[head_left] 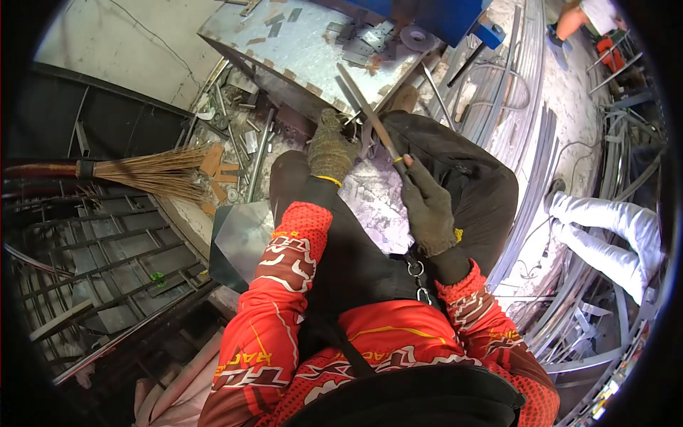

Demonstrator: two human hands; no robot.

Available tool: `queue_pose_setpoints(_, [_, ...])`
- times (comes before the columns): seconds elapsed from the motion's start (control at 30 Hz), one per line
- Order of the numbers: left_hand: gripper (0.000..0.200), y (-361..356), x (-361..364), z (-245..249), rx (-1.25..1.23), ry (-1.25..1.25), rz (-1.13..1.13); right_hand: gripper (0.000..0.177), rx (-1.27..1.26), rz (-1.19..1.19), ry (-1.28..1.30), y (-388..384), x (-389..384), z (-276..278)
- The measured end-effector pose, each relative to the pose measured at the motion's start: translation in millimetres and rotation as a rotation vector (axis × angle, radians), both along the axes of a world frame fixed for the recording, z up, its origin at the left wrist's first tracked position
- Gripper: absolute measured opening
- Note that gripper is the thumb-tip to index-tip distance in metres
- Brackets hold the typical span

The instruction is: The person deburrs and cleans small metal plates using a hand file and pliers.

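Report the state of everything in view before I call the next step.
metal table: littered with small offcuts.
metal strip: slanted, upper end over the metal table, lower end held.
right hand: gloved, closed on the metal strip.
left hand: gloved, fingers curled at the metal table's edge; whether it holds anything is hidden.
broom: lying on its side.

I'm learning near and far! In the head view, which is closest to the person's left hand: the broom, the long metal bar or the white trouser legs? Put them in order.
1. The metal bar: just right of the left hand, with its lower end in the right hand.
2. The broom: out to the left, bristles pointing toward the hand.
3. The white trouser legs: far right, another person's.
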State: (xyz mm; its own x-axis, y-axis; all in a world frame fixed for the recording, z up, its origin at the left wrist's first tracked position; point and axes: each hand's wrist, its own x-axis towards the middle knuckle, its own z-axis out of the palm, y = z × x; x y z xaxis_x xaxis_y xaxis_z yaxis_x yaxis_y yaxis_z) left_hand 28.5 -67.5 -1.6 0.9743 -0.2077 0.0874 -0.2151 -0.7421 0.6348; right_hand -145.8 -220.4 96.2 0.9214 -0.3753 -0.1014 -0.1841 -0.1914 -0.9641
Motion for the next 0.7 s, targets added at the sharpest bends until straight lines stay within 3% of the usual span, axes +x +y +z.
queue_pose_setpoints(0.1, [0.078, -4, -2, 2, -0.037, -0.011, 0.047, 0.045, -0.177, 0.073, -0.056, 4, 33, -14])
queue_pose_setpoints(0.13, [0.079, -3, 1, -2, -0.025, 0.011, 0.045, 0.045, -0.124, 0.110, 0.100, 3, 46, 2])
queue_pose_setpoints(0.17, [0.081, -2, 4, -5, -0.011, 0.032, 0.044, 0.045, -0.121, 0.110, 0.100, 1, 54, -4])
queue_pose_setpoints(0.23, [0.071, -4, 1, 4, -0.029, 0.038, 0.054, 0.044, -0.134, 0.092, -0.170, 0, 63, -17])
queue_pose_setpoints(0.27, [0.061, -6, 0, 9, -0.053, 0.040, 0.064, 0.044, -0.136, 0.091, -0.172, -2, 57, -20])
queue_pose_setpoints(0.37, [0.061, -6, -4, 17, -0.048, -0.044, 0.036, 0.044, -0.080, 0.063, -0.028, -5, 14, -15])
queue_pose_setpoints(0.4, [0.061, -6, -4, 1, -0.023, -0.224, 0.049, 0.044, -0.024, 0.063, 0.053, -6, -3, -10])
queue_pose_setpoints(0.43, [0.061, -5, -3, 6, -0.022, -0.221, 0.050, 0.044, 0.036, 0.056, 0.137, -6, -11, -5])
queue_pose_setpoints(0.47, [0.063, -3, -2, 11, -0.068, -0.055, 0.030, 0.045, -0.054, 0.080, 0.154, -7, -12, -3])
queue_pose_setpoints(0.5, [0.064, -3, -1, 13, -0.111, 0.108, 0.010, 0.045, -0.051, 0.072, 0.157, -7, -9, -7])
queue_pose_setpoints(0.57, [0.063, -5, 1, 7, -0.081, 0.054, 0.025, 0.045, 0.014, 0.032, 0.045, -7, 8, -20])
queue_pose_setpoints(0.7, [0.064, -2, 0, -12, -0.040, -0.017, 0.049, 0.045, 0.122, -0.115, -0.091, -2, 24, 7])
